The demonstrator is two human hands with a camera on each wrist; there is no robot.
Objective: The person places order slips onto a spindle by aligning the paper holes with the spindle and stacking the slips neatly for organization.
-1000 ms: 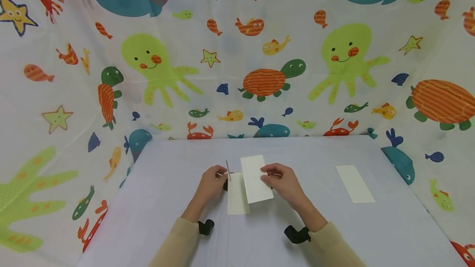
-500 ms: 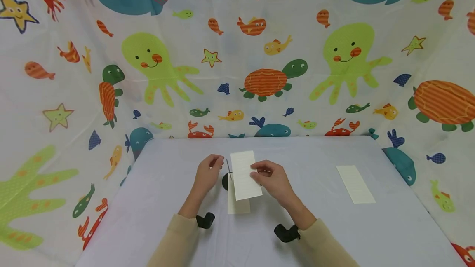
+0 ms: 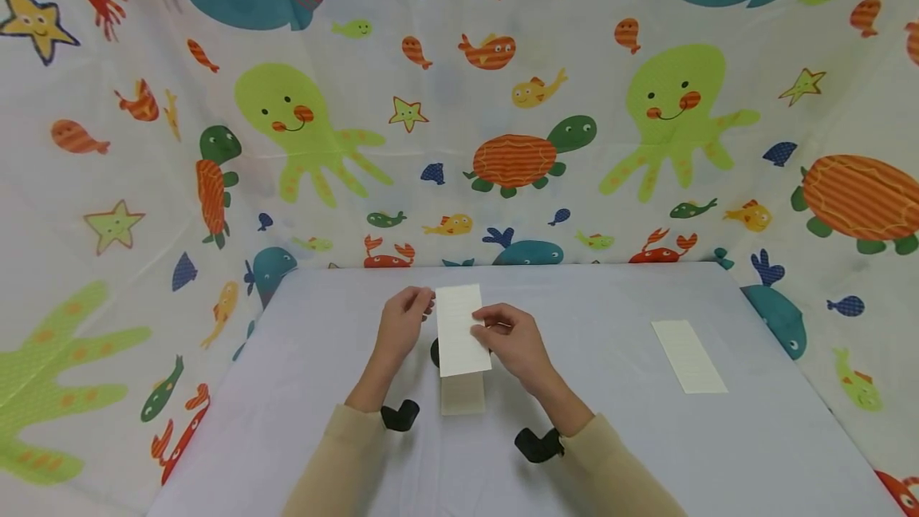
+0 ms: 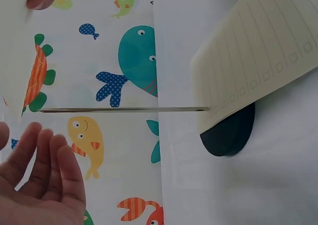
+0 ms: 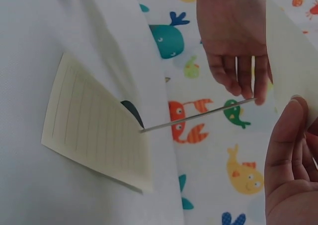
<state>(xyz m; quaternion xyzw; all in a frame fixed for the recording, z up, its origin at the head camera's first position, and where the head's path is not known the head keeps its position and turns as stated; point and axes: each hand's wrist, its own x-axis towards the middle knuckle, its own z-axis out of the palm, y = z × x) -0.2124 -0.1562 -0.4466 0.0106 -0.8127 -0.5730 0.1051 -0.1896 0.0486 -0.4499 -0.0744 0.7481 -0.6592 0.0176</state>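
Observation:
My right hand (image 3: 513,341) pinches a cream note sheet (image 3: 459,333) by its right side, thumb on the face towards me. My left hand (image 3: 404,324) is beside the sheet's upper left edge, its fingers (image 4: 42,170) loosely extended. A thin metal paper spike (image 4: 124,109) rises from a dark round base (image 4: 231,133); in the head view the held sheet hides the rod. Low on the spike sits another lined sheet (image 5: 94,130), pierced near its edge. In the right wrist view, the spike's tip reaches the left hand's fingertips, and the held sheet is beyond the tip.
Another cream sheet (image 3: 689,357) lies flat on the right of the white-covered table (image 3: 610,413). A cloth (image 3: 431,102) printed with sea animals hangs behind and along the sides. Black wrist cameras sit on both forearms.
My right hand has carried the held sheet left and upward, over the spike and most of the lower sheet. My left hand has let go of the spike area and risen slightly.

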